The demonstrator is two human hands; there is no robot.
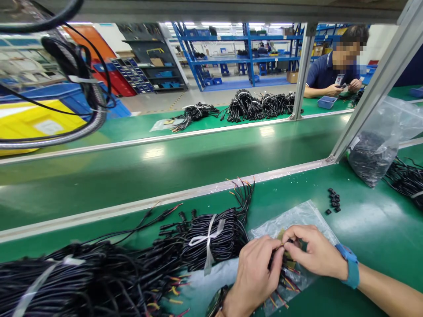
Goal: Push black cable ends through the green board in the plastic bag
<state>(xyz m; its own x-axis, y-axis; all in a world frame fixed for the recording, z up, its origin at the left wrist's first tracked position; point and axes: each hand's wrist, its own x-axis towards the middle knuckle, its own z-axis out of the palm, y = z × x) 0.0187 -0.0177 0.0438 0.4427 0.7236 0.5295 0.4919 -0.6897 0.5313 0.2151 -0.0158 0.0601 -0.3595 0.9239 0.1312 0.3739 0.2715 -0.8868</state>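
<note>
My left hand (256, 269) is closed in a pinch, with part of a black cable showing dark between its fingers. Fingertip to fingertip with it, my right hand (312, 250) also pinches; something small and dark shows there, mostly hidden by the fingers. Under both hands lies a clear plastic bag (306, 215). Black cable ends with red and yellow wires (291, 281) stick out below my hands. Left of them sits a coiled bundle of black cables (214, 246) tied with a white strip. Several small black square parts (334, 200) lie loose beyond my right hand.
More black cables (66, 277) heap at the lower left. A plastic bag of dark parts (375, 154) stands by the metal post (370, 83). Across the green bench, cable bundles (246, 105) lie near a seated co-worker (325, 77). A braided hose (95, 114) hangs upper left.
</note>
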